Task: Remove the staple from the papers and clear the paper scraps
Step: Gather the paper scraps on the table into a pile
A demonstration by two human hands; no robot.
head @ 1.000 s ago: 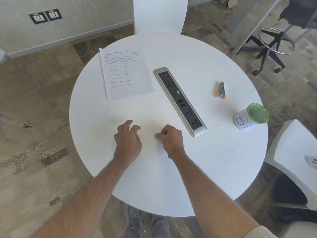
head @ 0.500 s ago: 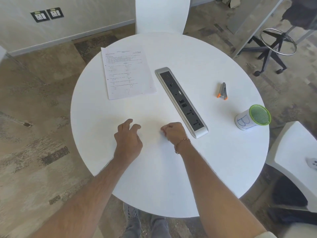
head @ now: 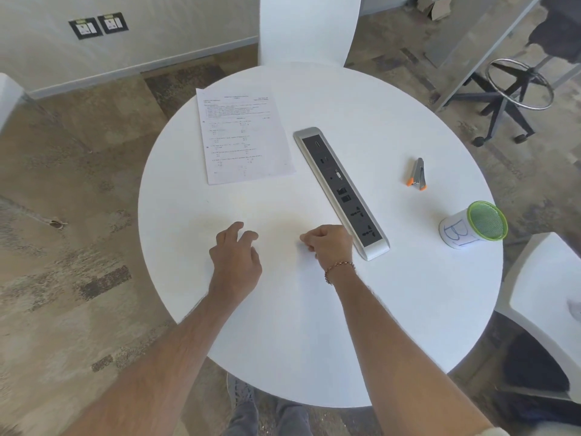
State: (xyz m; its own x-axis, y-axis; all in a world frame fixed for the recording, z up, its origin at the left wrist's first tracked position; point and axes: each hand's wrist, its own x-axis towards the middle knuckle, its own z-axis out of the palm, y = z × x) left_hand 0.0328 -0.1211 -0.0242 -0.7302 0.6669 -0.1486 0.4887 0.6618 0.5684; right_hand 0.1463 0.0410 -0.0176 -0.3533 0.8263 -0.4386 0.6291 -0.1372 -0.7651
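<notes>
Head view: nearest, the left hand (head: 236, 259) hovers loosely spread over the desk (head: 314, 325); the right hand (head: 328, 242) is curled, seemingly pinching a scrap too small to see. Scrap-clearing looks underway. Beyond lie the papers (head: 242, 136) and staple remover (head: 417, 173); binning in the cup (head: 473, 225) probably follows.

A round white bench (head: 314, 325) fills the middle of the view, with a silver and dark socket strip (head: 341, 190) set slantwise into its top, its near end just beyond the fingers. A white chair back (head: 308, 29) stands at the far edge, and another white chair (head: 547, 309) sits off to the right. The floor (head: 78, 247) is mottled beige and brown carpet. Two wall sockets (head: 98, 25) sit on the pale wall, far left. A black stool base with a chrome ring (head: 518, 86) stands far right.
</notes>
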